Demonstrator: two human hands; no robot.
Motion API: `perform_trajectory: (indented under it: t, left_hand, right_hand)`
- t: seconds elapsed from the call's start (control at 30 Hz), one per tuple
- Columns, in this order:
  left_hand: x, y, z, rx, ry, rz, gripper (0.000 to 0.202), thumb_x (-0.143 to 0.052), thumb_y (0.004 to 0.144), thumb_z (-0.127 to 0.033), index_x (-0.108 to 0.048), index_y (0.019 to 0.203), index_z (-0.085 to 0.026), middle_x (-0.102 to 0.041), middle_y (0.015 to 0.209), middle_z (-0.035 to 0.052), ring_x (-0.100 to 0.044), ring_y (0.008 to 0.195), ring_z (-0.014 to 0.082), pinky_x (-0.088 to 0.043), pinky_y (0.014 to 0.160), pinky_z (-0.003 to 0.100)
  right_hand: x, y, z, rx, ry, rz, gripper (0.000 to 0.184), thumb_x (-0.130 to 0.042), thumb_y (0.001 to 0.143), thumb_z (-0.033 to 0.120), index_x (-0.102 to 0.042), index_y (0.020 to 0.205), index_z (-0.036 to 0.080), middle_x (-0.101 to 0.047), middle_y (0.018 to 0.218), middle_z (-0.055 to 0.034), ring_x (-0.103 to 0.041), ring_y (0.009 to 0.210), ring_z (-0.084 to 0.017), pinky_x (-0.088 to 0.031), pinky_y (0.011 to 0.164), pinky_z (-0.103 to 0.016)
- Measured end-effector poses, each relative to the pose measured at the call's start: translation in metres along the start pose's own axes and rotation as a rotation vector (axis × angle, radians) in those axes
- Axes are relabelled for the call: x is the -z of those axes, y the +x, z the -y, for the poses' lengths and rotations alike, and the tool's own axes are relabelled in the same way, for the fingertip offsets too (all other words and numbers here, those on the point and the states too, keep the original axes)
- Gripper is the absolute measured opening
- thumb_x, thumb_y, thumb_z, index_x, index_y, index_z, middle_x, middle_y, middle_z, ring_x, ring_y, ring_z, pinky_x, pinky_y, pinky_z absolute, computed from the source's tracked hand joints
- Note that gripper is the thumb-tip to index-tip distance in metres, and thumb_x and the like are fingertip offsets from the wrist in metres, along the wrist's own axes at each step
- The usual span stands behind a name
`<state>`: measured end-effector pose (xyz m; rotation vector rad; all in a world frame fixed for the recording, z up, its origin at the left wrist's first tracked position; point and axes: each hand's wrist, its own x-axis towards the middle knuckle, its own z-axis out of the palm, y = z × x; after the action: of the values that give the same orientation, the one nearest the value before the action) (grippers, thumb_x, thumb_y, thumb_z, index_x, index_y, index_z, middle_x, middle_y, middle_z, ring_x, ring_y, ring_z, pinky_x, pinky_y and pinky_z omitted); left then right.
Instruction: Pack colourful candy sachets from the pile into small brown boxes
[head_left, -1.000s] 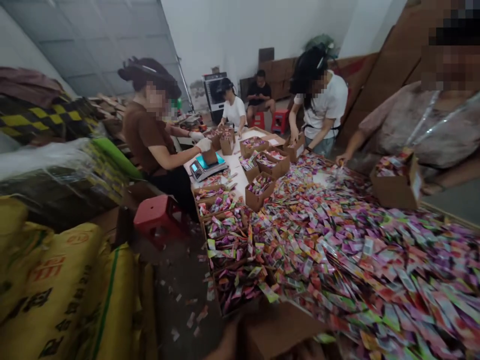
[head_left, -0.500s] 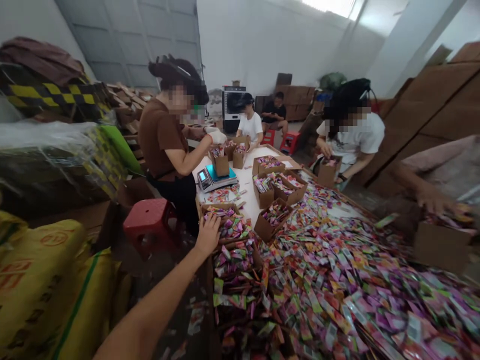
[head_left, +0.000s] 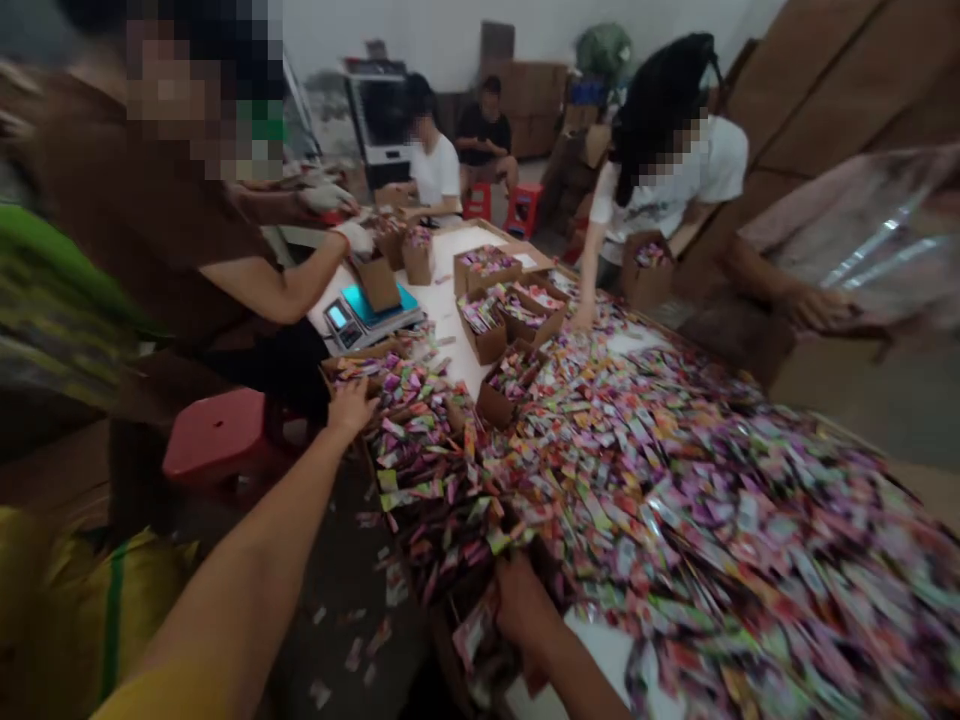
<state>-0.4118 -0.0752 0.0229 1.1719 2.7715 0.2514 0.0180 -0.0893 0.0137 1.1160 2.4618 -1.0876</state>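
Observation:
My left hand [head_left: 352,405] is stretched out over the near rim of a cardboard box filled with small colourful sachets [head_left: 390,375], at the table's left edge. Its fingers are extended and lie against the box and sachets. Lower down, my right hand [head_left: 521,605] has its fingers bent over the edge of another cardboard box in the same row; the fingertips are dark and partly hidden. Between my hands, more sachets [head_left: 420,470] fill the row along the edge. A large loose heap of sachets [head_left: 697,490] spreads over the table to the right.
A co-worker in brown handles a box [head_left: 376,284] on a digital scale [head_left: 352,325]. Filled boxes [head_left: 487,330] stand mid-table. Another co-worker's hand [head_left: 583,312] touches the heap. A red stool [head_left: 217,430] and yellow sacks [head_left: 142,610] are at left. Sachets litter the floor.
My right hand has come into view at the bottom. The view has shifted, so the scale and left hand appear further left. The white-shirted co-worker on the right now reaches down to the heap.

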Motion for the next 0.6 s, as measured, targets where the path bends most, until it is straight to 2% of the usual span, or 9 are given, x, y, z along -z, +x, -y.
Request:
perform_trajectory:
  t: [0.07,0.13,0.2,0.23,0.33,0.37,0.43,0.53,0.6]
  left_hand:
    - [0.007,-0.002,-0.008,0.030,-0.027,-0.042,0.066,-0.053,0.089,-0.041,-0.037,0.146,-0.012,-0.035,0.154,0.0207,-0.028,0.142,0.0399,-0.032,0.108,0.062]
    - [0.017,-0.021,-0.028,0.000,-0.091,-0.143,0.068,-0.055,0.087,-0.045,-0.040,0.145,-0.012,-0.035,0.154,0.0209,-0.028,0.142,0.0405,-0.030,0.108,0.065]
    - [0.032,-0.062,-0.061,-0.166,-0.219,-0.196,0.058,-0.055,0.087,-0.044,-0.051,0.135,-0.012,-0.049,0.144,0.0188,-0.042,0.134,0.0347,-0.035,0.109,0.056]
    - [0.040,-0.092,-0.081,-0.291,-0.299,-0.161,0.050,-0.054,0.087,-0.043,-0.058,0.127,-0.013,-0.059,0.134,0.0158,-0.051,0.126,0.0301,-0.039,0.108,0.048]
    - [0.049,-0.199,-0.144,-0.613,-0.478,0.217,0.034,-0.053,0.088,-0.044,-0.070,0.107,-0.021,-0.074,0.106,0.0052,-0.067,0.098,0.0213,-0.051,0.093,0.034]
    - [0.044,-0.233,-0.164,-0.692,-0.479,0.379,0.033,-0.054,0.088,-0.043,-0.071,0.108,-0.022,-0.074,0.104,0.0045,-0.068,0.095,0.0203,-0.052,0.090,0.032]
    - [0.023,-0.287,-0.196,-0.785,-0.439,0.593,0.042,-0.060,0.084,-0.037,-0.064,0.125,-0.025,-0.070,0.120,0.0060,-0.065,0.107,0.0216,-0.050,0.097,0.032]
    - [-0.018,-0.320,-0.222,-0.758,-0.263,0.697,0.060,-0.063,0.080,-0.036,-0.054,0.138,-0.022,-0.055,0.142,0.0118,-0.056,0.126,0.0269,-0.043,0.106,0.037]
    - [-0.037,-0.321,-0.226,-0.696,-0.158,0.737,0.054,-0.055,0.083,-0.044,-0.061,0.130,-0.019,-0.059,0.138,0.0137,-0.056,0.127,0.0288,-0.042,0.107,0.039]
  right_hand:
    - [0.016,-0.017,0.004,-0.041,-0.035,0.125,0.041,-0.061,0.069,0.013,-0.069,0.109,0.008,-0.064,0.115,-0.0219,-0.063,0.105,-0.032,-0.048,0.093,-0.038]
    - [0.038,-0.032,0.000,-0.031,0.021,0.169,0.044,-0.065,0.066,0.012,-0.070,0.109,0.011,-0.068,0.111,-0.0177,-0.064,0.102,-0.029,-0.049,0.090,-0.036]
    - [0.059,-0.048,-0.015,0.009,0.181,0.069,0.056,-0.068,0.064,0.011,-0.067,0.119,0.017,-0.069,0.117,-0.0113,-0.063,0.108,-0.027,-0.046,0.096,-0.034]
    - [0.068,-0.057,-0.025,0.026,0.279,-0.006,0.063,-0.069,0.062,0.011,-0.065,0.124,0.020,-0.068,0.122,-0.0087,-0.061,0.113,-0.026,-0.045,0.098,-0.034]
    - [0.077,-0.088,-0.061,0.008,0.565,-0.253,0.065,-0.071,0.062,0.013,-0.064,0.126,0.023,-0.065,0.127,-0.0056,-0.061,0.114,-0.024,-0.048,0.096,-0.034]
    - [0.076,-0.100,-0.073,-0.039,0.623,-0.355,0.059,-0.070,0.065,0.016,-0.065,0.123,0.023,-0.067,0.124,-0.0056,-0.062,0.110,-0.023,-0.050,0.093,-0.035]
    - [0.070,-0.129,-0.096,-0.174,0.665,-0.578,0.049,-0.067,0.070,0.022,-0.068,0.119,0.022,-0.071,0.114,-0.0069,-0.066,0.098,-0.022,-0.053,0.087,-0.037]
    - [0.059,-0.199,-0.125,-0.322,0.611,-0.816,0.043,-0.066,0.070,0.025,-0.071,0.112,0.020,-0.073,0.105,-0.0086,-0.068,0.086,-0.022,-0.056,0.079,-0.039]
    - [0.052,-0.271,-0.142,-0.349,0.592,-0.894,0.035,-0.066,0.072,0.030,-0.074,0.106,0.022,-0.074,0.100,-0.0078,-0.068,0.083,-0.022,-0.056,0.075,-0.037]
